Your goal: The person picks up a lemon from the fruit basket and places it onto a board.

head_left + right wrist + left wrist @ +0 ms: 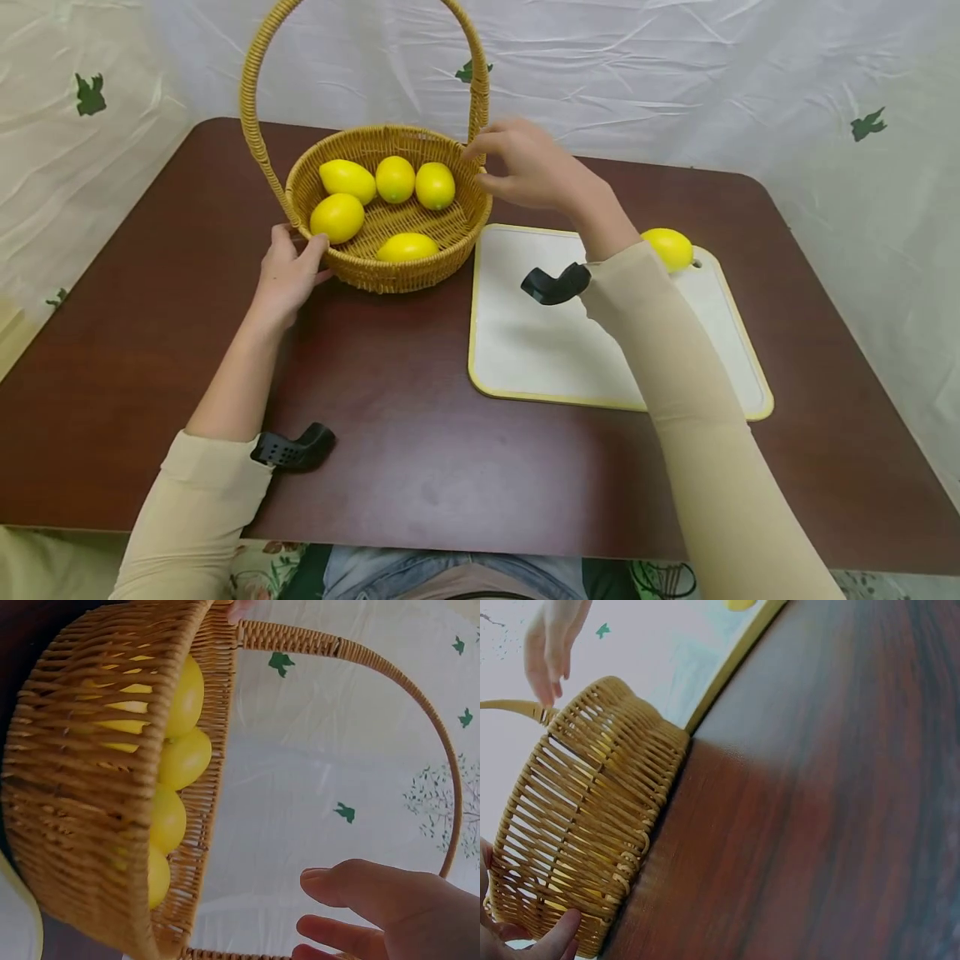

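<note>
A wicker basket [408, 275] with a tall hoop handle [258, 92] stands on the table and holds several yellow lemons [337, 217]. My left hand [288, 271] grips the basket's left side by the rim. In the left wrist view, its thumb and fingers [559, 935] lie against the woven wall. Beside the right foot of the handle is my right hand [536, 171], its fingers loosely bent and nothing held. In the right wrist view, the right hand's thumb and fingers [375, 892] are spread apart close by the handle.
Right of the basket, a white cutting board [540, 342] with a yellow edge lies on the dark brown table [390, 467]. One lemon [670, 248] rests at its far right corner, partly behind the right forearm. A white curtain [637, 75] hangs behind the table.
</note>
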### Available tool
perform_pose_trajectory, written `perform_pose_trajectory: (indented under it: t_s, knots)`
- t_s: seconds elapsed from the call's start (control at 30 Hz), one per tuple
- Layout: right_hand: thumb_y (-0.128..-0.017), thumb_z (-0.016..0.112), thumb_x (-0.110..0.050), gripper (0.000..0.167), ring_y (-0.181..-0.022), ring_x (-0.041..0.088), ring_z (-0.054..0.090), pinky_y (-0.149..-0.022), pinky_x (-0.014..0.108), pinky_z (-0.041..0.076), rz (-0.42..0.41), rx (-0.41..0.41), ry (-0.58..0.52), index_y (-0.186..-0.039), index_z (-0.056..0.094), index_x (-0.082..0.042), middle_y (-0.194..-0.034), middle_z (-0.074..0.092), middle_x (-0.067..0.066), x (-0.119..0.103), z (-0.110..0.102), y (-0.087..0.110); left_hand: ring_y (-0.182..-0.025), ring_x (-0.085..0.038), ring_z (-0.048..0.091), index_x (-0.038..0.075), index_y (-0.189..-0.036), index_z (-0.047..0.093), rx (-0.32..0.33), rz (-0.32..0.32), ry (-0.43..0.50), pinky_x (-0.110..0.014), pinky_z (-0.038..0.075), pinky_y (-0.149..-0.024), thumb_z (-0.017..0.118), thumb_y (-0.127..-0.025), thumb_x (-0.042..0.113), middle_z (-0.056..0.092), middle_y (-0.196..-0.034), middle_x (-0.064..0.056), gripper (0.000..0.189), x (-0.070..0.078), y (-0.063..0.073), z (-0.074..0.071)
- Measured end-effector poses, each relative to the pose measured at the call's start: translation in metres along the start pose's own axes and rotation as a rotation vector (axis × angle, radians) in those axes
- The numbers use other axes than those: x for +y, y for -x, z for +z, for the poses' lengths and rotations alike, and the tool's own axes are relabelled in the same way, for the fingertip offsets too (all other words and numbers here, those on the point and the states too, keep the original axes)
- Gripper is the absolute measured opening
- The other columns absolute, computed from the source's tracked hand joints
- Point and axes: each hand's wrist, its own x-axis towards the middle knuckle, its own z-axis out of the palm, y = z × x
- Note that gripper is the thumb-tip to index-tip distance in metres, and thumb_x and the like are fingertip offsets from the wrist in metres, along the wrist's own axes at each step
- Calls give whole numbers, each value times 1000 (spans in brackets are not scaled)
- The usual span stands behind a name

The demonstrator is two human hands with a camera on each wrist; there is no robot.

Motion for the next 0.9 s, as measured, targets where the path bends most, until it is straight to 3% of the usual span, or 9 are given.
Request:
perform_pose_trajectory:
  t_s: [0.37, 0.63, 0.9]
  knots:
    - [-90, 51, -15, 32, -117, 28, 44, -100, 39, 37, 49, -127, 26, -120, 60, -4, -122, 54, 13, -4, -4, -55, -120, -28, 42, 0, -138, 15, -10, 18, -4, -35, 48, -91, 43, -95, 29, 26, -137, -20, 59, 4, -8, 5]
    - [-92, 48, -17, 37, -122, 22, 41, -104, 32, 33, 109, -219, -27, -126, 55, -5, -128, 52, 9, 2, 11, -91, -118, -28, 43, -1, -137, 16, 0, 26, -19, -35, 49, -90, 43, -95, 28, 28, -135, -21, 58, 3, -7, 1]
    - [-93, 49, -19, 38, -122, 22, 38, -102, 32, 35, 216, -358, -32, -128, 53, -7, -134, 46, 7, 9, 33, -111, -119, -28, 43, -2, -137, 16, -5, 20, -18, -35, 48, -90, 43, -95, 28, 28, -135, -22, 58, -1, -2, -1]
